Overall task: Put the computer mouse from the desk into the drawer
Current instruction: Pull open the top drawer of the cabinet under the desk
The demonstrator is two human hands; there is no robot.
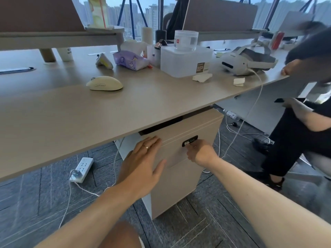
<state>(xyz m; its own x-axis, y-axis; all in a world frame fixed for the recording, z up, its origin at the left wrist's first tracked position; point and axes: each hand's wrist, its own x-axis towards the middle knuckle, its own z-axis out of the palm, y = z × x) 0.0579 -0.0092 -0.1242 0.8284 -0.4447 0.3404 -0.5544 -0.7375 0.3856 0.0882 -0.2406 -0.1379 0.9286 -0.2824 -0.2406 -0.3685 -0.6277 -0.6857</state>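
A cream computer mouse (105, 83) lies on the beige desk (89, 111), left of centre, with neither hand near it. Below the desk edge stands a beige drawer cabinet (180, 178). Its top drawer (176, 149) looks closed. My left hand (143, 167) rests flat on the left part of the drawer front, fingers spread, a ring on one finger. My right hand (200, 153) has its fingers curled at the black lock panel (190, 140) on the drawer front. What the fingers pinch there is too small to tell.
On the desk stand a translucent storage box (184, 61) with a round jar on top, a purple tissue pack (130, 60), a white VR headset (247, 62) with a hanging cable, and crumpled tissues. A power strip (82, 169) lies on the carpet. Another person sits at the right (304, 111).
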